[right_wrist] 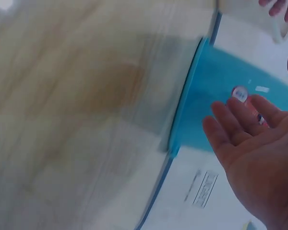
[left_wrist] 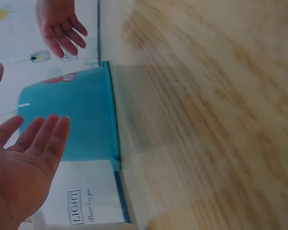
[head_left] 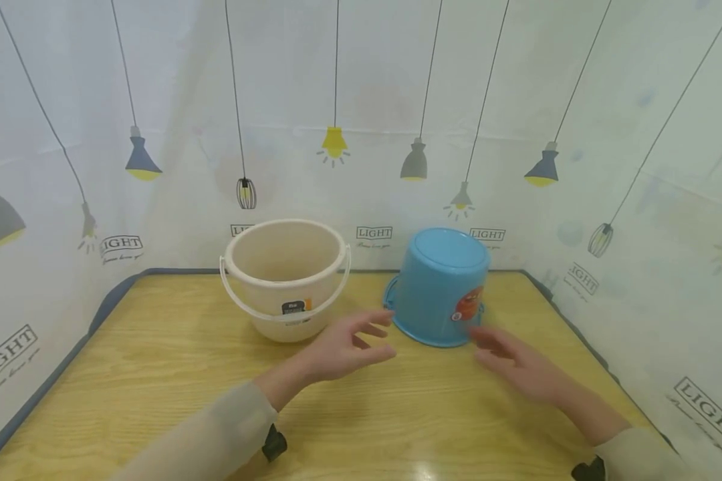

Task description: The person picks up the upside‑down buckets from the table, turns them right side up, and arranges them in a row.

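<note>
A blue bucket (head_left: 436,287) stands upside down at the back of the table, its round base facing up and a red sticker on its side. My left hand (head_left: 351,347) is in front of its left side, fingers spread and loosely bent, holding nothing. Toward its right side reaches my right hand (head_left: 517,361), palm turned inward and empty. Both wrist views show relaxed fingers with the blue bucket beyond them. A cream bucket (head_left: 285,274) sits upright left of the blue one, its opening upward and its white handle hanging down in front.
The wooden table (head_left: 156,374) has a dark blue edging (head_left: 111,294) along its sides and back. White cloth walls (head_left: 373,67) printed with hanging lamps enclose it on the left, back and right.
</note>
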The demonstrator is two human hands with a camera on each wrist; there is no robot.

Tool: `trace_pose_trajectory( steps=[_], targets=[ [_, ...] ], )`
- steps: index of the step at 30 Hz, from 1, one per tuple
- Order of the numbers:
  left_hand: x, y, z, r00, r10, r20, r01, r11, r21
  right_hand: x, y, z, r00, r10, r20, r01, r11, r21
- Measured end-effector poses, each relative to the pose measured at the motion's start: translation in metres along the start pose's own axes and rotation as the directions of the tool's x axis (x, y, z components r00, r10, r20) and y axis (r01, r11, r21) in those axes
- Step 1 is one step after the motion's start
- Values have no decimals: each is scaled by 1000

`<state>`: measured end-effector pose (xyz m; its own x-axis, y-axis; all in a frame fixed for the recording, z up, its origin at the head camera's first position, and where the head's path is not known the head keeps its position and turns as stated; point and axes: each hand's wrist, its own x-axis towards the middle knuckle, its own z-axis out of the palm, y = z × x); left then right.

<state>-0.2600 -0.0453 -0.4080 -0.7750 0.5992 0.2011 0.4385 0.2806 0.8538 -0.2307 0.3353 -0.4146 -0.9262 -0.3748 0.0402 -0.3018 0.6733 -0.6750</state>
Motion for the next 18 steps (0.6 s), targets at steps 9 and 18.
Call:
trace_pose_trajectory(
  steps=[9,18],
  targets=[
    [31,-27,0,990,-139,30,135,983,121,16,43,-23,999,40,-12,-42,994,-103],
    [65,-42,8,973,-231,-8,226,947,228,46,66,-26,993,111,35,-103,978,-184]
  ],
)
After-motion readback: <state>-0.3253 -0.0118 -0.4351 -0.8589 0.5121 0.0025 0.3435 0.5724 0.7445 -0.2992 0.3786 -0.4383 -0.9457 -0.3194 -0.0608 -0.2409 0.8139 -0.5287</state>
